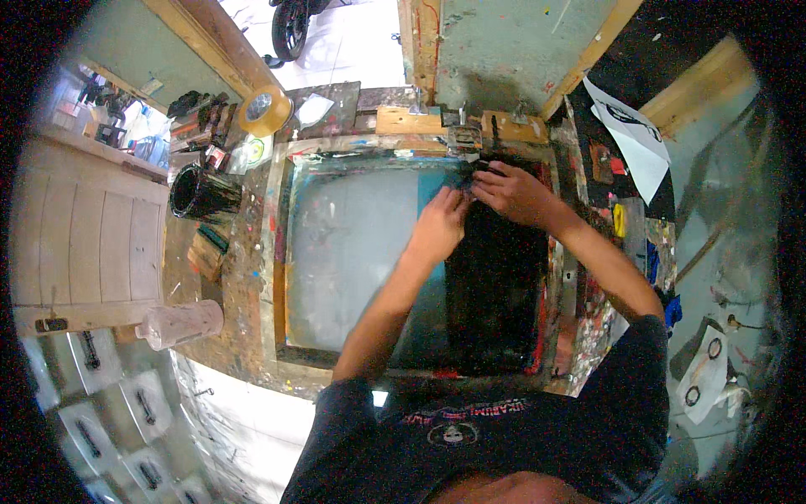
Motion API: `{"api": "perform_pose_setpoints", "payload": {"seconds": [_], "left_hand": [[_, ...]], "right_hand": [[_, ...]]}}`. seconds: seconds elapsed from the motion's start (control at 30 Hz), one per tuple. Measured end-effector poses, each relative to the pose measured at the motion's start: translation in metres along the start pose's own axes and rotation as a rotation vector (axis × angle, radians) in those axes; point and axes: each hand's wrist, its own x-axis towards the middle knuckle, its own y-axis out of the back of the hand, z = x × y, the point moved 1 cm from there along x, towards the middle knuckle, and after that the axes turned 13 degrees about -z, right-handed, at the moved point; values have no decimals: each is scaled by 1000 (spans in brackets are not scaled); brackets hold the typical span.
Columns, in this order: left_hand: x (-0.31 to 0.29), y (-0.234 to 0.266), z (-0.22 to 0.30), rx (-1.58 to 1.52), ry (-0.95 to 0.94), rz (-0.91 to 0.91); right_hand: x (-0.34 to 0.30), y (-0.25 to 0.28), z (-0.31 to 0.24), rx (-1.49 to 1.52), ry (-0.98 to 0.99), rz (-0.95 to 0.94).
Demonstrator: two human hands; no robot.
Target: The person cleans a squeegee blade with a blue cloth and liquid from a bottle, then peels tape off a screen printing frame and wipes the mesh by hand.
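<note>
A screen-printing frame with wooden sides lies flat on the bench before me. Its mesh is pale grey on the left, followed by a teal strip and a wide black area on the right. Both arms reach over it towards its far side. My left hand has its fingers drawn together at the upper left corner of the black area. Close beside it, my right hand is bent with closed fingertips near a dark bit at the far edge. Whatever is between the fingers is too dark and small to name.
Beyond the frame are metal hinge clamps on wooden blocks. Left of it stand a roll of tan tape, a black-stained pot and a cloudy plastic bottle. A printed paper sheet hangs at the right.
</note>
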Motion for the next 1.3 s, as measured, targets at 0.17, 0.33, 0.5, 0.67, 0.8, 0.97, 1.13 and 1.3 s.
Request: {"api": "perform_pose_setpoints", "payload": {"seconds": [0.17, 0.33, 0.5, 0.67, 0.8, 0.97, 1.13, 1.3], "left_hand": [[0, 0, 16, 63, -102, 0], [-5, -2, 30, 112, -140, -22], [-11, 3, 48, 34, -193, -6], [-17, 10, 61, -37, -216, -132], [-22, 38, 65, -193, -166, -169], [-48, 48, 53, -168, 66, -255], [-62, 42, 46, -128, 25, -255], [-71, 41, 47, -110, -4, -292]], "right_hand": [[-19, 4, -11, 19, -36, 8], [-36, 11, -21, 5, -58, -5], [-55, 24, -38, 42, -71, 36], [-69, 43, -59, 37, -132, 7], [-79, 51, -75, 74, -180, -33], [-88, 64, -84, 57, -230, -78], [-96, 69, -89, 27, -252, -59], [-99, 81, -96, 110, -246, -93]]}}
